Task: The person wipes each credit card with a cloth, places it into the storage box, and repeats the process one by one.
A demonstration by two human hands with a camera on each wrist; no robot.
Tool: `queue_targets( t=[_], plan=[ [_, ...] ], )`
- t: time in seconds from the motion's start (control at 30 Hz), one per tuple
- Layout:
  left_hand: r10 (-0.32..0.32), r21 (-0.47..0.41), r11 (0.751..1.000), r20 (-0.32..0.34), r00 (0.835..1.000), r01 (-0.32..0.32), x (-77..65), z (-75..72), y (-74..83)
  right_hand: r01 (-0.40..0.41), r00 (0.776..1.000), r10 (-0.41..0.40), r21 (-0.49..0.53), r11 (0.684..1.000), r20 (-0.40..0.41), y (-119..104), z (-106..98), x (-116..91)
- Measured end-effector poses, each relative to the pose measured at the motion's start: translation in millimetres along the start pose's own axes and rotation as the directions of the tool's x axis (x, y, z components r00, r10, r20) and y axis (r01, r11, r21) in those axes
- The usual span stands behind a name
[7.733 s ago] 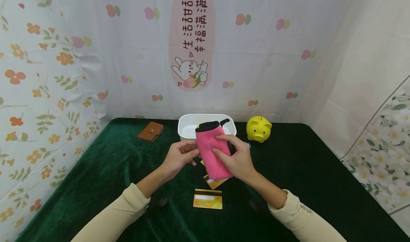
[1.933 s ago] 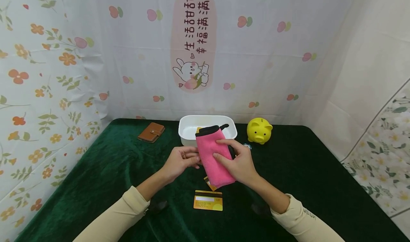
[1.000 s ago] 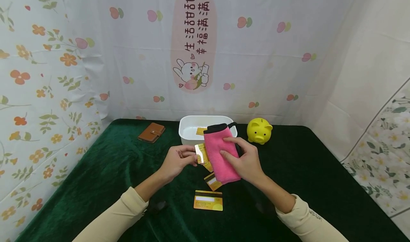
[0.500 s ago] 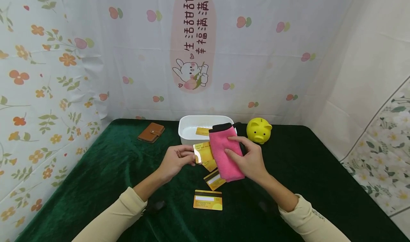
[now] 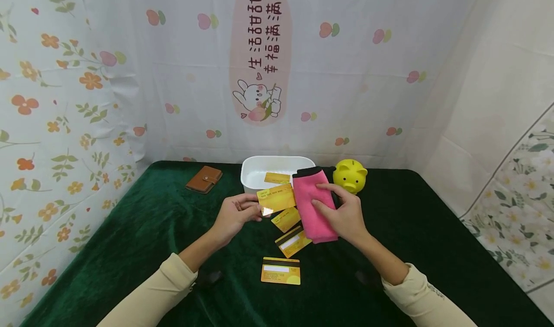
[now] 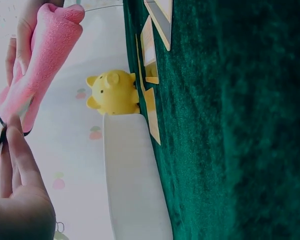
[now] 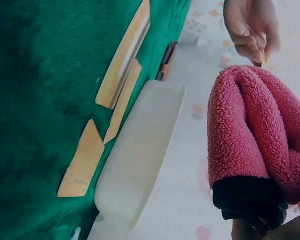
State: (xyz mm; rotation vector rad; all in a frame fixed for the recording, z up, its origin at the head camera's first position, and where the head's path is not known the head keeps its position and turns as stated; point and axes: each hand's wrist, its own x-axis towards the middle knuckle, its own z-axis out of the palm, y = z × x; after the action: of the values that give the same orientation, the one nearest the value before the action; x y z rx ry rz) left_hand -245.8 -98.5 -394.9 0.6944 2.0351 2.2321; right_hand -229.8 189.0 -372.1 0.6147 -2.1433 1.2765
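Note:
My left hand (image 5: pixel 232 220) pinches a yellow bank card (image 5: pixel 275 199) by its left end, fingers curled behind and thumb in front. The card's right end meets a folded pink towel (image 5: pixel 315 207) with a black-trimmed top. My right hand (image 5: pixel 348 217) grips that towel, fingers and thumb across its front. In the left wrist view the towel (image 6: pixel 50 55) wraps round in a fold close to the left fingertips. From the right wrist its fleecy surface (image 7: pixel 240 125) shows, with the pinched card's edge (image 7: pixel 264 60) just beyond.
Three more yellow cards lie on the green cloth: a front one (image 5: pixel 280 272), a striped one (image 5: pixel 294 242) and one below the hands (image 5: pixel 285 219). A white tub (image 5: pixel 253 178) behind holds another card (image 5: pixel 277 177). A brown wallet (image 5: pixel 204 179) and yellow piggy bank (image 5: pixel 349 175) flank it.
The right hand has carried the towel rightward, uncovering the pinched card and more of the cards below. The left hand stays nearly in place, the card now almost wholly out from the towel.

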Motion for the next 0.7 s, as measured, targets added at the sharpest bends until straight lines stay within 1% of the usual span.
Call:
queue_targets(
  t=[0.17, 0.3, 0.47, 0.6, 0.7],
  plan=[
    [-0.066, -0.065, 0.996, -0.067, 0.996, 0.062, 3.1, -1.3, -0.7, -0.012, 1.0, 0.012, -0.013, 1.0, 0.007, 2.2, -5.4, -2.7],
    [-0.107, -0.119, 0.988, -0.098, 0.989, 0.095, 7.3, -3.3, -2.7, -0.034, 0.999, 0.034, -0.02, 0.999, 0.003, 2.7, -8.7, -4.5],
    [-0.139, -0.145, 0.982, -0.128, 0.982, 0.12, 14.6, -6.0, -7.1, -0.047, 0.999, 0.047, -0.038, 0.998, 0.001, 0.0, -10.5, -6.5],
    [-0.152, -0.151, 0.98, -0.148, 0.977, 0.13, 21.4, -7.3, -9.4, -0.035, 0.999, 0.035, -0.037, 0.999, 0.007, -18.6, -13.0, -7.0],
    [-0.15, -0.135, 0.982, -0.16, 0.976, 0.129, 27.3, -7.5, -9.9, -0.03, 0.999, 0.03, -0.031, 0.999, 0.012, -34.9, -15.4, -6.5]
  ],
)
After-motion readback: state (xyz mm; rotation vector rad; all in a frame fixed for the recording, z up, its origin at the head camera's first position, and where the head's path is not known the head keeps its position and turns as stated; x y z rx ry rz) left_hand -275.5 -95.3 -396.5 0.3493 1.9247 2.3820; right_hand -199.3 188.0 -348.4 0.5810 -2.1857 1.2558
